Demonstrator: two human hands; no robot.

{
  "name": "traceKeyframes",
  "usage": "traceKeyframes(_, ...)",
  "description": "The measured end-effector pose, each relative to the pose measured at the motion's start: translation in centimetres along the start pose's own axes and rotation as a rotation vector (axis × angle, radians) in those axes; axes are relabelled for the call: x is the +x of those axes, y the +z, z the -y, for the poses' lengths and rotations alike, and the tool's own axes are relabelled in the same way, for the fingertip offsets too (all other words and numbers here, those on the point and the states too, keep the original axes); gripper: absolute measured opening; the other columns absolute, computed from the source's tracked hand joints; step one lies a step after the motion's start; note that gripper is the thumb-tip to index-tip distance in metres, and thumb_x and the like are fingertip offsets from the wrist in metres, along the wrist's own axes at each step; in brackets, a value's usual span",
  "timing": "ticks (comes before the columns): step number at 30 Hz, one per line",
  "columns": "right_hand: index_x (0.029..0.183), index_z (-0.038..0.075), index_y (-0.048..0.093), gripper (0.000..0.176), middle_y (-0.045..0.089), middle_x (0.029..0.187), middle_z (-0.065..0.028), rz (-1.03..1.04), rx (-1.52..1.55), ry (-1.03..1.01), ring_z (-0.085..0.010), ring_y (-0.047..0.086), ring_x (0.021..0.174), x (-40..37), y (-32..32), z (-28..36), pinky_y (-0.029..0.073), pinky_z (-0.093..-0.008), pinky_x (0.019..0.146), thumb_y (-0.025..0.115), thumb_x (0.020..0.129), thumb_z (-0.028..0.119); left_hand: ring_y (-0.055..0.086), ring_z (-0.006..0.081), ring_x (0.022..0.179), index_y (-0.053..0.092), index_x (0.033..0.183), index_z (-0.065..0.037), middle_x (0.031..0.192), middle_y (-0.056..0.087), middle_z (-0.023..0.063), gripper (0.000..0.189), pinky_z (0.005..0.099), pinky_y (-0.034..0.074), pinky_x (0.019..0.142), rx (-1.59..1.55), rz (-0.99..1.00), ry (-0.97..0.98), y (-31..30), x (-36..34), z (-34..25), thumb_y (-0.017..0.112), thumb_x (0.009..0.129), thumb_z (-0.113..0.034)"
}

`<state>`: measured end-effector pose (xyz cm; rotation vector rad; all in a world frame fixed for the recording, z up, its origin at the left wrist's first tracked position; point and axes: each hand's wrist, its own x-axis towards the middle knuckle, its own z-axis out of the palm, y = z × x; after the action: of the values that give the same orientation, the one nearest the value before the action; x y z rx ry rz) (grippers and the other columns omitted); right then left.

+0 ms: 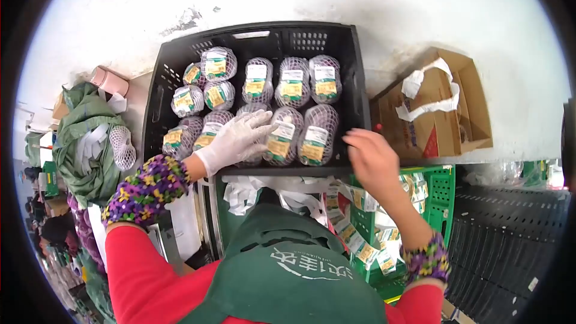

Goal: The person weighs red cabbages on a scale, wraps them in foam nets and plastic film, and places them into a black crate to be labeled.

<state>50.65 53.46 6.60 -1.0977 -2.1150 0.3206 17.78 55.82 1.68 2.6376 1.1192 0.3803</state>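
A black plastic crate (258, 171) holds rows of mesh-wrapped produce packs, purplish and rounded, with white, yellow and green labels. My left hand (237, 139), in a thin white glove, rests with fingers stretched over the front-row packs. Its fingertips lie against a labelled pack (282, 138), and the palm covers part of the pack beside it. Another pack (318, 135) stands at the row's right end. Just outside the crate's front right corner is my bare right hand (373, 159), its fingers loosely bent and apart, with nothing seen in them.
An opened cardboard box (423, 108) with white paper stands right of the crate. Below it, a green basket (441, 201) holds strips of labels. Black crates (510, 252) are stacked at the lower right. At left, a green sack (87, 126) carries an empty mesh sleeve (122, 147).
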Motion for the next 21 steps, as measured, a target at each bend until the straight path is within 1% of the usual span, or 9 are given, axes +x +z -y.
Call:
traceKeyframes(2,0.097,0.002,0.061,0.023,0.062,0.101,-0.0126,0.17,0.027,-0.233,-0.029,0.061,0.096,4.1,6.0,-0.3,0.052,-0.0375,0.081,0.063,0.074,0.006,0.034,0.0383,0.134,0.04,0.139,-0.006,0.143,0.038,0.0216,0.071,0.0488,0.027,0.11,-0.167,0.257,-0.086,3.6,-1.9,4.3,0.065,0.081,-0.041)
traceKeyframes(5,0.103,0.0,0.058,0.032,0.059,0.112,-0.0152,0.464,-0.031,-0.394,-0.0325,0.055,0.109,5.0,16.2,-2.1,0.045,-0.0412,0.095,0.063,0.077,0.019,0.025,0.0367,0.14,0.042,0.139,-0.007,0.147,0.033,0.0217,0.071,0.0528,0.018,0.112,-0.132,0.239,-0.048,5.3,-3.0,5.2,0.059,0.084,-0.048)
traceKeyframes(9,0.118,0.003,0.054,0.047,0.051,0.127,-0.017,0.691,-0.121,-0.469,-0.0316,0.046,0.124,5.3,19.1,-3.0,0.036,-0.0458,0.104,0.065,0.079,0.027,0.032,0.0366,0.136,0.057,0.124,-0.012,0.141,0.042,0.015,0.045,0.0532,0.023,0.11,-0.374,0.373,-0.044,3.2,-2.2,6.6,0.062,0.086,-0.035)
traceKeyframes(10,0.118,0.003,0.054,0.047,0.051,0.127,-0.017,0.707,-0.127,-0.459,-0.0316,0.046,0.124,5.9,18.8,-3.3,0.036,-0.0458,0.104,0.065,0.079,0.027,0.032,0.0366,0.136,0.057,0.124,-0.012,0.141,0.042,0.015,0.045,0.0532,0.023,0.11,-0.391,0.371,-0.036,2.5,-1.3,7.6,0.062,0.086,-0.035)
traceKeyframes(12,0.112,0.001,0.057,0.041,0.056,0.118,-0.0172,0.807,0.086,-0.348,-0.0327,0.05,0.117,7.5,18.0,-3.9,0.039,-0.045,0.102,0.064,0.081,0.027,0.036,0.0355,0.134,0.055,0.126,-0.012,0.138,0.046,0.0116,0.045,0.0529,0.024,0.11,-0.338,0.031,-0.148,1.8,1.1,10.2,0.063,0.085,-0.028)
traceKeyframes(13,0.11,0.001,0.058,0.036,0.056,0.117,-0.0174,0.588,-0.008,-0.337,-0.0332,0.051,0.116,8.7,17.6,-4.0,0.04,-0.0435,0.101,0.063,0.082,0.023,0.034,0.0343,0.135,0.052,0.129,-0.011,0.14,0.044,0.0124,0.048,0.0525,0.023,0.111,-0.162,-0.079,-0.194,1.8,2.9,11.3,0.062,0.085,-0.029)
traceKeyframes(14,0.112,0.0,0.057,0.036,0.057,0.117,-0.0174,0.524,0.003,-0.183,-0.0336,0.051,0.116,9.6,18.3,-5.2,0.04,-0.0439,0.101,0.061,0.083,0.02,0.033,0.0331,0.136,0.05,0.131,-0.01,0.141,0.043,0.0132,0.05,0.0522,0.022,0.111,0.017,-0.189,-0.243,2.1,4.6,12.2,0.061,0.086,-0.029)
traceKeyframes(16,0.115,-0.001,0.056,0.039,0.054,0.12,-0.0178,0.291,-0.144,-0.02,-0.0343,0.049,0.118,12.3,19.8,-6.7,0.04,-0.0456,0.101,0.062,0.082,0.02,0.031,0.0321,0.138,0.048,0.133,-0.009,0.143,0.041,0.0138,0.053,0.0518,0.022,0.112,0.042,-0.179,-0.222,5.3,6.7,14.5,0.06,0.086,-0.031)
traceKeyframes(21,0.118,-0.001,0.055,0.042,0.049,0.128,-0.0196,0.261,-0.282,0.022,-0.037,0.045,0.122,12.3,26.1,-9.6,0.039,-0.0461,0.102,0.061,0.083,0.021,0.023,0.0291,0.142,0.047,0.133,-0.001,0.145,0.038,0.0148,0.06,0.0514,0.019,0.113,0.17,-0.018,-0.155,8.8,8.2,15.5,0.057,0.085,-0.036)
